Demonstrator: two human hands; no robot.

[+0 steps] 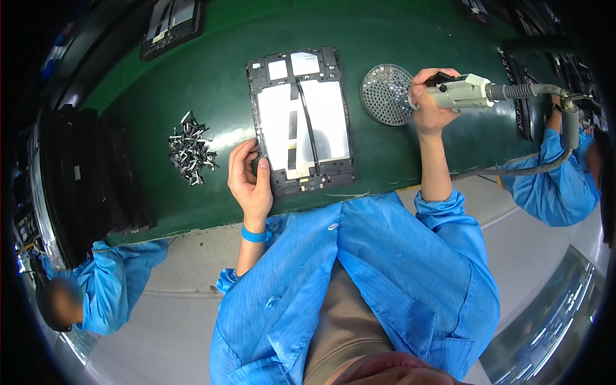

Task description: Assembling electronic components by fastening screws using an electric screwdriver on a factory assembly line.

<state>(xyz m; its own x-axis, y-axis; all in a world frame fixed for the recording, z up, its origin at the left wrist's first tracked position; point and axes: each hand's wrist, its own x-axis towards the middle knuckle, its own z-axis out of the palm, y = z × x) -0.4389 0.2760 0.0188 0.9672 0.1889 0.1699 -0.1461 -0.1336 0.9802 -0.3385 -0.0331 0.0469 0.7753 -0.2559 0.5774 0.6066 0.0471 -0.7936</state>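
An opened tablet (332, 122) lies in front of me on the green table, its inside facing up with a silver battery area, black tape strips and a thin dark cable. My left hand (249, 179) grips the tablet's lower left edge, thumb near the frame and fingers along the side. In my right hand (431, 106) is a pale electric screwdriver (465, 93), held nearly level and pointing left. Its tip is at the right rim of a round, perforated screw tray (387, 94); whether it touches is hidden by my fingers.
A pile of small black and silver parts (191, 149) lies left of the tablet. Stacked dark panels (96, 173) fill the left end. Another opened tablet (170, 25) is at the far left. The screwdriver's grey cable (570, 128) loops right. Co-workers in blue sit on both sides.
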